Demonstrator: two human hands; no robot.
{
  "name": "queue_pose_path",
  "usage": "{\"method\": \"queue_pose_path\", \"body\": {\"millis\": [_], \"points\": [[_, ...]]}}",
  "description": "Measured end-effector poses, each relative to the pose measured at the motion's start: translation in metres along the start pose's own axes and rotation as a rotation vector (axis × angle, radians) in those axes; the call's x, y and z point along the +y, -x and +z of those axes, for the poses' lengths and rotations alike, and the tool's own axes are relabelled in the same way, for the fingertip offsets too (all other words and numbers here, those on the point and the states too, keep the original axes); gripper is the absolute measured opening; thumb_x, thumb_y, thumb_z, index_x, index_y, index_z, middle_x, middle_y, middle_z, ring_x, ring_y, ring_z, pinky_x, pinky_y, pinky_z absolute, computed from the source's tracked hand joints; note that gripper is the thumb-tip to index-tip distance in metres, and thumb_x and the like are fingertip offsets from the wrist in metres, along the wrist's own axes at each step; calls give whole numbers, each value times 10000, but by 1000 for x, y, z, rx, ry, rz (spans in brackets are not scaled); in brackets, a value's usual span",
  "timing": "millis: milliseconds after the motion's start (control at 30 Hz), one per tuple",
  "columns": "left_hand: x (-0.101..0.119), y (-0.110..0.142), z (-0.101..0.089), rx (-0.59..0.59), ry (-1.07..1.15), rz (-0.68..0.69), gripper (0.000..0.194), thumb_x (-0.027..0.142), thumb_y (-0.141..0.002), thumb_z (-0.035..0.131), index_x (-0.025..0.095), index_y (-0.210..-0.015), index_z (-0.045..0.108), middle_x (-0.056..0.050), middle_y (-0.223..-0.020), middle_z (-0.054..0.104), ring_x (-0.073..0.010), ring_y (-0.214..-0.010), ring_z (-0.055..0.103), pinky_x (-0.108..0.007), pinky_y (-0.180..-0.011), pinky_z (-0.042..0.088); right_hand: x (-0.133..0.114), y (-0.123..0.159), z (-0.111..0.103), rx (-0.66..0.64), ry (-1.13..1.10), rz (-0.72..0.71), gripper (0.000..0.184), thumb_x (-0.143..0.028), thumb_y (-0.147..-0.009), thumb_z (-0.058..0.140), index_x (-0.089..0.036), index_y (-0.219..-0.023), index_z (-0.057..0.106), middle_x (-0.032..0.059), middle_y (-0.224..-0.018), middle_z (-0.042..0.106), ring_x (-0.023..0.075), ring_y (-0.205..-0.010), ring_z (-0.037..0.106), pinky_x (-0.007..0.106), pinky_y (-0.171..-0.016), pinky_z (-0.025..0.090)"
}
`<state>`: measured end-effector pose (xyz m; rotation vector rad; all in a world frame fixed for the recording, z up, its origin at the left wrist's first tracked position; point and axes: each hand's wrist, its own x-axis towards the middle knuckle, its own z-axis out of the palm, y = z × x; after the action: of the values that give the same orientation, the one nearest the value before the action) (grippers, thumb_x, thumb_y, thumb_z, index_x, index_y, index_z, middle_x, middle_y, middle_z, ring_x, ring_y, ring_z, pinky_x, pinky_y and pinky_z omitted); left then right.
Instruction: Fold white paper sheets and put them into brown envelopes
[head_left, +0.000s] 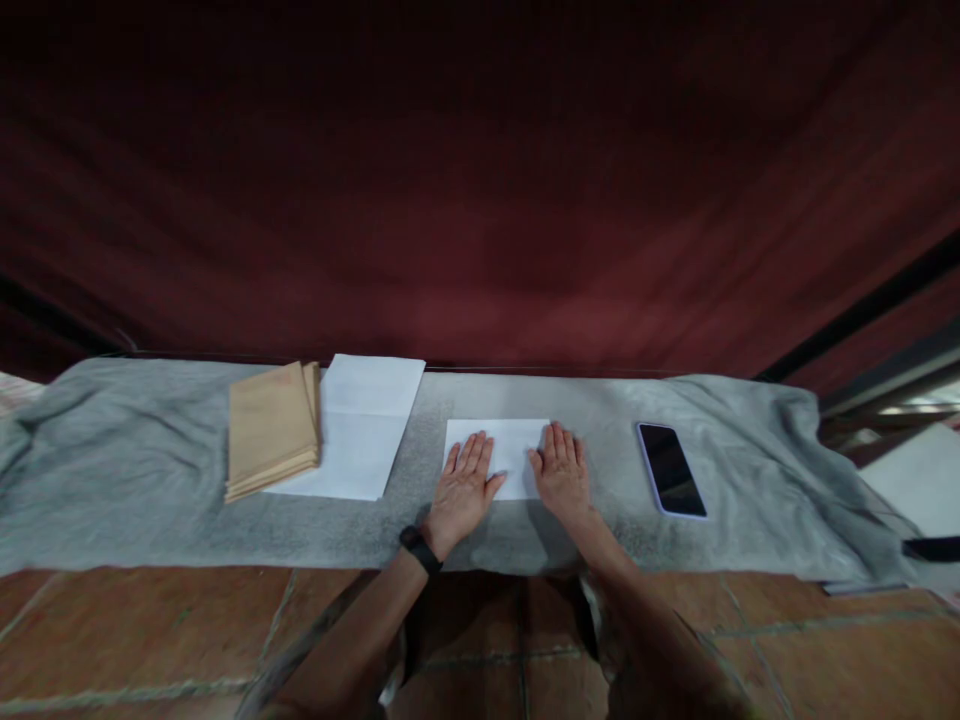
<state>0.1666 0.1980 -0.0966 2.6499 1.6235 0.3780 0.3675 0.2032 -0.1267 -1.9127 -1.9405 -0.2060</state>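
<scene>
We rested the left hand (461, 490) and right hand (562, 482) palm-down, fingers extended, on opposite sides of the folded-looking white paper (516, 462) beneath them, presumably to flatten it evenly. Beyond the left hand, brown envelopes (271, 422) overlapped white sheets (364, 425), perhaps for easy reach; beyond the right lay a phone (673, 470).

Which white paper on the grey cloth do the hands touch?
The smaller paper, under the left hand and right hand; the larger white paper lies partly under the brown stack.
</scene>
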Motion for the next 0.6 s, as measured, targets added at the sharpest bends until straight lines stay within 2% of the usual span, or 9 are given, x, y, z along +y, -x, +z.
{"method": "queue_pose_path", "body": {"millis": [100, 200, 367, 600], "points": [[-1, -4, 0, 11, 8, -26, 570, 401, -1042, 279, 128, -1537, 348, -132, -1600, 365, -238, -1511, 278, -490, -1240, 251, -14, -5, -4, -25, -58, -12, 587, -387, -1066, 268, -16, -1498, 412, 224, -1535, 428, 334, -1445, 380, 541, -1176, 281], [0, -13, 2, 18, 13, -54, 559, 330, -1036, 257, 113, -1546, 325, -133, -1605, 357, -233, -1519, 256, -483, -1237, 259, -35, -12, -6, -116, -150, -89, 561, -366, -1071, 240, -62, -1511, 411, 158, -1578, 387, 278, -1473, 346, 481, -1203, 269], [2, -27, 7, -64, -27, -97, 558, 221, -1005, 242, 96, -1537, 354, -128, -1610, 351, -268, -1521, 244, -498, -1236, 243, -61, -18, -3, -247, -202, -136, 542, -382, -1079, 227, -123, -1502, 445, 96, -1588, 387, 234, -1485, 324, 442, -1231, 222], [-6, -31, 10, -35, -80, -139, 550, 262, -1013, 254, 147, -1538, 372, -92, -1614, 343, -238, -1518, 261, -473, -1244, 216, -53, -18, 4, -216, -120, -80, 539, -410, -1072, 291, -143, -1524, 412, 111, -1602, 354, 269, -1476, 335, 469, -1212, 223]]}}
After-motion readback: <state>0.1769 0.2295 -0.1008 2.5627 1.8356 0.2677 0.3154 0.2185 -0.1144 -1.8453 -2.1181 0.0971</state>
